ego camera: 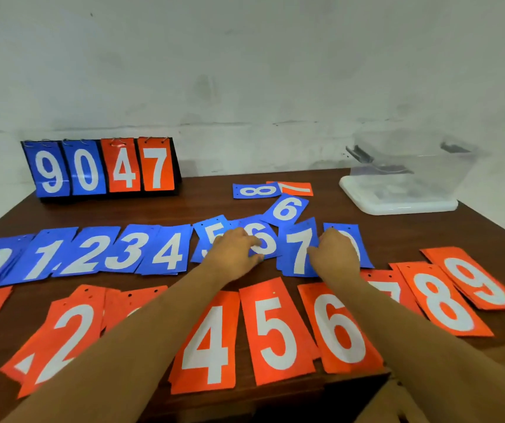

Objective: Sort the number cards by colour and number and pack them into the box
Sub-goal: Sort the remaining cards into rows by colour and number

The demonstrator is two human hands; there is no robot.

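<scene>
On the dark wooden worktop (214,206) the blue cards (92,254) lie in a row, 0 to 4 plain to read, with the orange cards (272,328) in a nearer row. The left hand (233,254) lies flat, fingers spread, over the blue 5 and a blue 6 (263,239). The right hand (335,257) rests palm down on the blue 7 (298,251) and the card beside it; neither hand's grip can be told. Farther back lie another blue 6 (286,209), a blue 8 (256,190) and an orange 7 (297,188). The clear box (410,166) stands at the far right, the scoreboard (101,167) at the far left.
</scene>
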